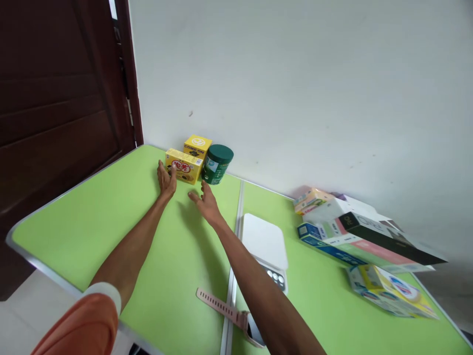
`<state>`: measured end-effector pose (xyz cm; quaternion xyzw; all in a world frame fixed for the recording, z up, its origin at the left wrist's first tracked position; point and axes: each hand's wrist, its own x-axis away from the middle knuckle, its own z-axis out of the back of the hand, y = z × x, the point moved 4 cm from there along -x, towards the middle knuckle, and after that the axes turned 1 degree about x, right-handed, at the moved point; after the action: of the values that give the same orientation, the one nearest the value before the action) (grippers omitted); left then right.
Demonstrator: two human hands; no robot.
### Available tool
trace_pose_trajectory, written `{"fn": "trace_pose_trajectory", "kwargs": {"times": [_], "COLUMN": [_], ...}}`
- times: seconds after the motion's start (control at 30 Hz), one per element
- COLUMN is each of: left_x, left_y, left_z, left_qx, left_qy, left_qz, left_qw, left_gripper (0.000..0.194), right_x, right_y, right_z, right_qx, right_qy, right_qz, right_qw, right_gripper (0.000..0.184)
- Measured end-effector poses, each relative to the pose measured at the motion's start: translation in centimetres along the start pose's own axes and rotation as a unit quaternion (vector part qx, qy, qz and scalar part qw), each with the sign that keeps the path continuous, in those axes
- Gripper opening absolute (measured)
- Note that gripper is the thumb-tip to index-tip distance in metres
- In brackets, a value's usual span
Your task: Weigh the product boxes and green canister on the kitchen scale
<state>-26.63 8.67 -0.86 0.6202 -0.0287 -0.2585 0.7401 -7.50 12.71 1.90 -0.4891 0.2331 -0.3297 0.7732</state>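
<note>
A yellow snack box with a red and white label stands at the back left of the green table. My left hand is at its left end, fingers stretched along that side; whether they touch it I cannot tell. In front of the box's right end is my right hand, thumb and fingers apart, holding nothing. Behind the snack box a taller yellow box stands near the wall. A dark green canister with a lid stands just right of both boxes, beyond my right fingertips.
A white kitchen scale lies right of the table's metal seam, partly under my right forearm. A watch with a pink strap lies near the front. Several cartons are grouped at the right, with a yellow-and-white box before them. A wall runs behind.
</note>
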Motion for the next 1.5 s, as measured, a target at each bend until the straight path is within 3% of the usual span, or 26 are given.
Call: {"fn": "trace_pose_trajectory", "kwargs": {"times": [0.13, 0.27, 0.4, 0.5, 0.6, 0.67, 0.77, 0.87, 0.97, 1.07, 1.33, 1.5], "left_x": [0.1, 1.0, 3.7, 6.9, 10.3, 12.7, 16.5, 20.6, 24.3, 26.3, 26.5, 24.2], "left_y": [-0.3, 0.1, 0.2, 0.9, 3.5, 6.0, 9.7, 11.9, 12.8, 12.6, 10.8, 8.6], "left_z": [-0.3, 0.6, 3.0, 5.4, 7.2, 7.3, 5.7, 2.7, -0.3, -2.2, -3.1, -2.9], "left_qx": [-0.009, -0.036, -0.046, -0.04, -0.035, -0.03, -0.012, 0.023, 0.06, 0.085, 0.061, 0.099], "left_qy": [-0.017, -0.02, -0.046, -0.046, -0.03, -0.032, -0.078, -0.162, -0.249, -0.292, -0.322, -0.272], "left_qz": [0.002, -0.031, -0.045, -0.06, -0.13, -0.183, -0.223, -0.227, -0.228, -0.229, -0.221, -0.094], "left_qw": [1.0, 0.999, 0.997, 0.996, 0.99, 0.982, 0.972, 0.96, 0.939, 0.925, 0.919, 0.953], "left_gripper": [0.077, 0.064, 0.053, 0.056, 0.066, 0.067, 0.068, 0.069, 0.068, 0.07, 0.074, 0.08], "right_x": [-3.9, -3.6, -0.3, 2.9, 6.4, 8.9, 13.0, 17.5, 21.2, 23.2, 24.8, 26.0], "right_y": [-0.3, -0.3, 0.5, -0.1, -1.9, -2.9, -3.0, -1.6, 0.7, 3.2, 8.5, 12.4], "right_z": [-1.3, -1.9, -2.1, -1.7, 0.4, 2.8, 7.5, 12.3, 15.9, 17.6, 18.2, 20.6], "right_qx": [0.004, -0.006, -0.036, -0.025, -0.005, -0.005, -0.004, 0.01, 0.036, 0.055, -0.027, -0.045], "right_qy": [-0.007, -0.028, -0.025, -0.019, 0.02, 0.059, 0.133, 0.227, 0.287, 0.289, 0.312, 0.4], "right_qz": [0.034, 0.056, -0.005, -0.001, 0.05, 0.077, 0.077, 0.053, 0.018, -0.012, -0.028, -0.086], "right_qw": [0.999, 0.998, 0.999, 0.999, 0.999, 0.995, 0.988, 0.972, 0.957, 0.956, 0.949, 0.911], "right_gripper": [0.095, 0.092, 0.089, 0.092, 0.093, 0.09, 0.082, 0.075, 0.07, 0.067, 0.059, 0.042]}}
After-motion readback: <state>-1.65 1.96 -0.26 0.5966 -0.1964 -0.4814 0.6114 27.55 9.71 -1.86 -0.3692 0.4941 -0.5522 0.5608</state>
